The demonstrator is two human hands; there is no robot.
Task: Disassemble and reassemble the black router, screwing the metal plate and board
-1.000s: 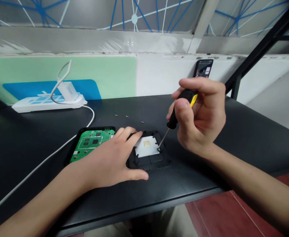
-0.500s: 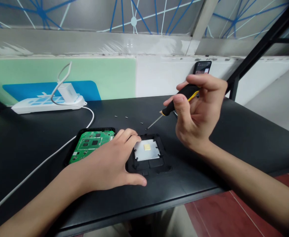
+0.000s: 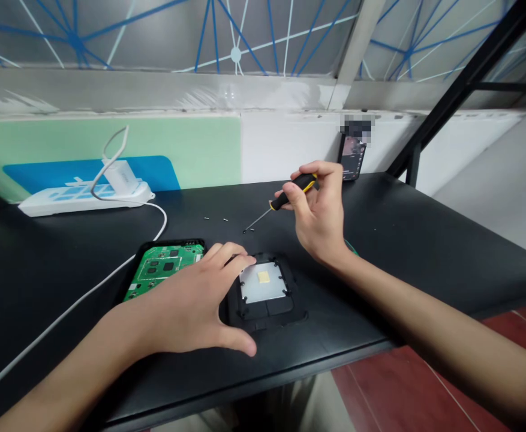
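Note:
My right hand point(image 3: 319, 210) is closed around the black and yellow handle of a screwdriver point(image 3: 295, 191). The screwdriver slants down to the left, its tip low over the tabletop beside a small screw point(image 3: 252, 229). A tiny dark bit shows at the tip; I cannot tell whether it is a screw. My left hand point(image 3: 200, 300) is spread, fingertips at the upper left edge of a black plastic cover point(image 3: 280, 306), thumb stretched out near its front edge. Fixed in that cover is a silver metal plate point(image 3: 254, 291) with a pale yellow pad point(image 3: 263, 277).
Left of the cover, a green circuit board point(image 3: 161, 264) sits in a black housing, partly behind my left hand. Two more screws point(image 3: 206, 218) lie farther back. A white power strip point(image 3: 87, 201) with a plugged-in charger point(image 3: 121, 177) and a phone point(image 3: 351, 157) stand by the wall.
My right hand has moved left and a little down with the screwdriver, bringing its tip close to the rightmost screw. My left hand stays at the cover. The view has shifted slightly.

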